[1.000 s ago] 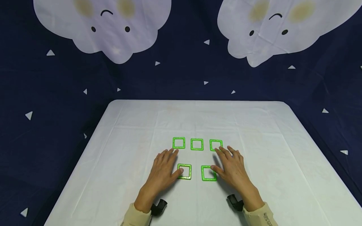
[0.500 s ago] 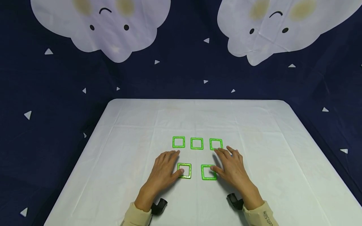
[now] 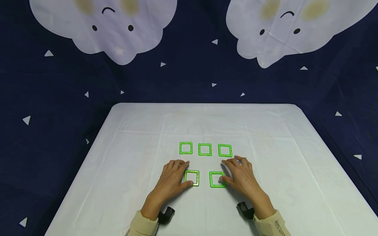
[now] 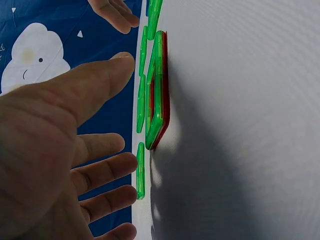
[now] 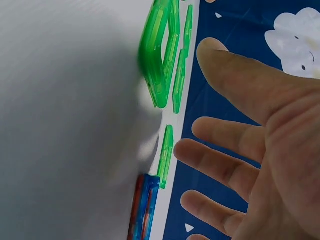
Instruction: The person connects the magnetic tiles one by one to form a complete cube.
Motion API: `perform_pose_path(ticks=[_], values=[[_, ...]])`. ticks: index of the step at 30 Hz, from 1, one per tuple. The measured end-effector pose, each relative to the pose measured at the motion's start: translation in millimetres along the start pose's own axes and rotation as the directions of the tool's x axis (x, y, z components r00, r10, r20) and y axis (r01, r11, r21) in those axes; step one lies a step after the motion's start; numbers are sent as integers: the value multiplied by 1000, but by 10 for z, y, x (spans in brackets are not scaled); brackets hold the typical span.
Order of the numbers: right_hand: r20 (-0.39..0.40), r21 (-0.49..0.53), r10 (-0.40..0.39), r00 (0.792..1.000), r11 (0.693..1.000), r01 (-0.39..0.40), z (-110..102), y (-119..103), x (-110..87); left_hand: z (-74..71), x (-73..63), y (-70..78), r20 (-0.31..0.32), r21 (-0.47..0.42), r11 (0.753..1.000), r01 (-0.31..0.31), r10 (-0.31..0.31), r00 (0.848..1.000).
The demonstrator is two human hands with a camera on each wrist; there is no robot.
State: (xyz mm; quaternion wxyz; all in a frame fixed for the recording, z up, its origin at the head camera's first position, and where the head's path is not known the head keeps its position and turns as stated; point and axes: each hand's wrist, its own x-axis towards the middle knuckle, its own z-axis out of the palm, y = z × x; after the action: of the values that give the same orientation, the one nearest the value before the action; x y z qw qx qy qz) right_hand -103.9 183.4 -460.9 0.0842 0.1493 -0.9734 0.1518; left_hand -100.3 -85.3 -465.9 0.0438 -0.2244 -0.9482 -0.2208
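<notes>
My left hand (image 3: 169, 180) hovers with relaxed fingers at the near left green square frame (image 3: 198, 178), its thumb overlapping the frame's lower edge in the head view. Seen from the left wrist, that translucent green frame (image 4: 159, 75) has a red layer (image 4: 165, 95) beneath it. Over the right side, my right hand (image 3: 242, 177) is likewise loosely spread, thumb across the near right green square frame (image 3: 211, 180). Below its fingers in the right wrist view lies a blue piece (image 5: 150, 200) with red under it, mostly hidden from the head view. Neither hand holds anything.
Beyond the hands, three more green frames lie flat in a row: left (image 3: 185, 153), middle (image 3: 205, 154) and right (image 3: 225, 155). All rest on a white-covered table (image 3: 141, 131). A dark blue cloth (image 3: 189, 88) with clouds and triangles hangs behind it.
The fingers of both hands have drawn back slightly from the far row, leaving the far right frame uncovered. The left thumb has shifted down and right. The frames have stayed in place.
</notes>
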Motion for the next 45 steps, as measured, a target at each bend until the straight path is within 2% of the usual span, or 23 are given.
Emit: perform_pose_path(ticks=[18,27,45], values=[[28,1,-49,998,999,49,14,10,-20,-7,-13,-7,53,36,999,-35,33,998],[28,-1,-62,998,998,62,20,17,-29,20,-21,-33,31,54,997,-61,59,998],[33,-12,-82,996,997,82,22,45,-46,-6,-29,-41,55,54,998,-42,39,998]])
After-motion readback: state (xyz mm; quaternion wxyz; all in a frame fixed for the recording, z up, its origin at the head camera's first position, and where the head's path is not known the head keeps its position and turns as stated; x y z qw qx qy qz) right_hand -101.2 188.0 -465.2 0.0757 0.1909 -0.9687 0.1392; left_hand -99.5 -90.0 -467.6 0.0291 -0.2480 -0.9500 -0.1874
